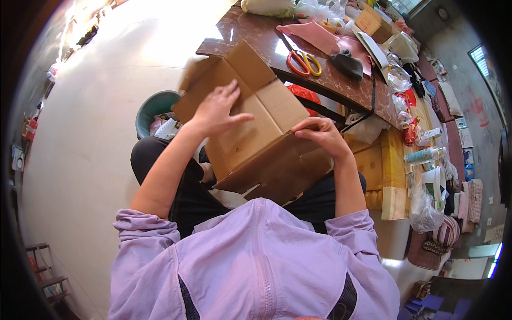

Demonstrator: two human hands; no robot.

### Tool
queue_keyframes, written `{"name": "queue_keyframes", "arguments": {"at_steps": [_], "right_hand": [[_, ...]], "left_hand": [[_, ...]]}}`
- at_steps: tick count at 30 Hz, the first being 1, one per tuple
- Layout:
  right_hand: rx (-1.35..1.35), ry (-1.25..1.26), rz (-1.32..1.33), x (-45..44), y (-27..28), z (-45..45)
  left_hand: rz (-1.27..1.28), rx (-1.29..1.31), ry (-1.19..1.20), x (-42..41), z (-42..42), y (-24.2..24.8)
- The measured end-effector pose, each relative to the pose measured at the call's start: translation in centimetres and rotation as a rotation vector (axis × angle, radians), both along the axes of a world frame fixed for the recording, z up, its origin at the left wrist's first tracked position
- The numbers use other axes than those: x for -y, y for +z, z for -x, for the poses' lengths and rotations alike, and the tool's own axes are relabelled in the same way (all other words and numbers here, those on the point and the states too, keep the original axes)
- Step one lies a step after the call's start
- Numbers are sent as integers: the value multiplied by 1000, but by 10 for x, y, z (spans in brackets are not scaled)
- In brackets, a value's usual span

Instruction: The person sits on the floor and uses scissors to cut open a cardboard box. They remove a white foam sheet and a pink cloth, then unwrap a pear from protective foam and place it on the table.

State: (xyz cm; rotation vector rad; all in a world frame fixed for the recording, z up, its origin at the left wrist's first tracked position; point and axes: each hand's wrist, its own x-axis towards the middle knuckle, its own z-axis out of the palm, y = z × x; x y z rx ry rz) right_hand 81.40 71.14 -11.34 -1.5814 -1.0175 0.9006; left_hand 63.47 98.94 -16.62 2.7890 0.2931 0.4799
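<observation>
A brown cardboard box (256, 116) with creased panels and loose flaps rests tilted over my lap. My left hand (219, 105) lies against the upper panel with the thumb spread from the fingers; it does not grip an edge. At the panel's right corner, my right hand (320, 134) pinches the cardboard edge between thumb and fingers. A darker, shaded side of the box (284, 168) faces me. The far left flap (200, 76) looks blurred. What the box holds, if anything, is hidden.
Beyond the box stands a marbled brown table (236, 30) bearing scissors (302, 60) with red and yellow handles, a dark cloth (347, 65) and pink material (316, 36). A green bin (150, 110) with rubbish stands left. A yellow wooden bench (390, 172) is at right.
</observation>
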Motion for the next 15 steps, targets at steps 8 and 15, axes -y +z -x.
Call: {"name": "queue_keyframes", "arguments": {"at_steps": [8, 15], "right_hand": [[401, 183, -235, -18, 50, 50], [528, 187, -322, -36, 62, 64]], "left_hand": [[668, -165, -281, 46, 37, 0], [1098, -48, -291, 106, 77, 26]]}}
